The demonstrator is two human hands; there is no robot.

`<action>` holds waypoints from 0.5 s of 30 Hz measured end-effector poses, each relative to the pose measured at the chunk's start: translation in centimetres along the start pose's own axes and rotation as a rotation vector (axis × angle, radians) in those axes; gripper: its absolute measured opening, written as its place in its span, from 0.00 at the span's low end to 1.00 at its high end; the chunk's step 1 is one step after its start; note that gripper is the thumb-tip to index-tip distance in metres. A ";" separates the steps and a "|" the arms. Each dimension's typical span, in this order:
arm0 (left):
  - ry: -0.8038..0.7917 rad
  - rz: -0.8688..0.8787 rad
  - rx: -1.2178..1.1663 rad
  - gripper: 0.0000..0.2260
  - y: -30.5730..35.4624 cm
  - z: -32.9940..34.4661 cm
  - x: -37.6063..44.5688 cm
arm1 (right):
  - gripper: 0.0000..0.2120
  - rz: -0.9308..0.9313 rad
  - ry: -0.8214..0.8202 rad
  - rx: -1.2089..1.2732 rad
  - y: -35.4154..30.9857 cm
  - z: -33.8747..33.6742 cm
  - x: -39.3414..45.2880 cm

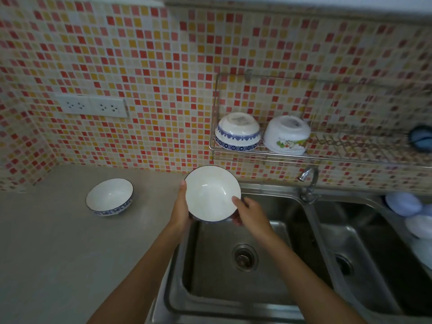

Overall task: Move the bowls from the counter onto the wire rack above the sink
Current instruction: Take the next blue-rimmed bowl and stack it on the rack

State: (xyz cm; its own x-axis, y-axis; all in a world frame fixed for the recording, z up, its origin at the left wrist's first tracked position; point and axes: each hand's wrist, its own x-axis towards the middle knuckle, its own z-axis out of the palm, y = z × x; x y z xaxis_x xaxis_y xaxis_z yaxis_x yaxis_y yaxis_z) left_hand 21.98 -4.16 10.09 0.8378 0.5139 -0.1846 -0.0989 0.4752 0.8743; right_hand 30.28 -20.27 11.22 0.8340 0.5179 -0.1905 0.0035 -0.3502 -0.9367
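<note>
I hold a white bowl with a dark rim (pixel 211 194) in both hands above the left edge of the sink, its inside tilted toward me. My left hand (pixel 181 206) grips its left rim, my right hand (pixel 250 212) its right rim and underside. A second white bowl with a blue pattern (pixel 109 197) stands upright on the grey counter (pixel 58 242) to the left. On the wire rack (pixel 327 157) on the tiled wall, two bowls lie upside down: a blue-patterned one (pixel 237 132) and a white floral one (pixel 287 134).
A double steel sink (pixel 245 277) lies below, with a tap (pixel 308 181) at its back. The rack's right part has bare wire slots. Pale plates or lids (pixel 411 213) stack at the right edge. Wall sockets (pixel 92 106) sit left on the tiles.
</note>
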 end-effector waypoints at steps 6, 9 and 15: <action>0.026 0.130 0.057 0.22 2.6 5.1 -0.5 | 0.16 -0.376 0.457 -0.142 -4.2 -8.6 2.0; 0.034 0.206 0.111 0.20 3.8 7.9 -0.4 | 0.27 -0.464 0.635 -0.283 -5.4 -12.4 4.5; 0.057 0.306 0.285 0.33 5.4 12.9 1.2 | 0.43 -0.386 0.604 -0.606 -4.5 -17.2 9.1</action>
State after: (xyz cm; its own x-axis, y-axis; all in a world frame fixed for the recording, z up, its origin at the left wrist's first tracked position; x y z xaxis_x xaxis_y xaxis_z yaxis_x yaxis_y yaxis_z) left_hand 29.34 -10.15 20.39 0.7611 0.6429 0.0858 -0.1798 0.0820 0.9803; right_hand 47.37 -27.40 18.80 0.8596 0.2494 0.4461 0.4849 -0.6736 -0.5578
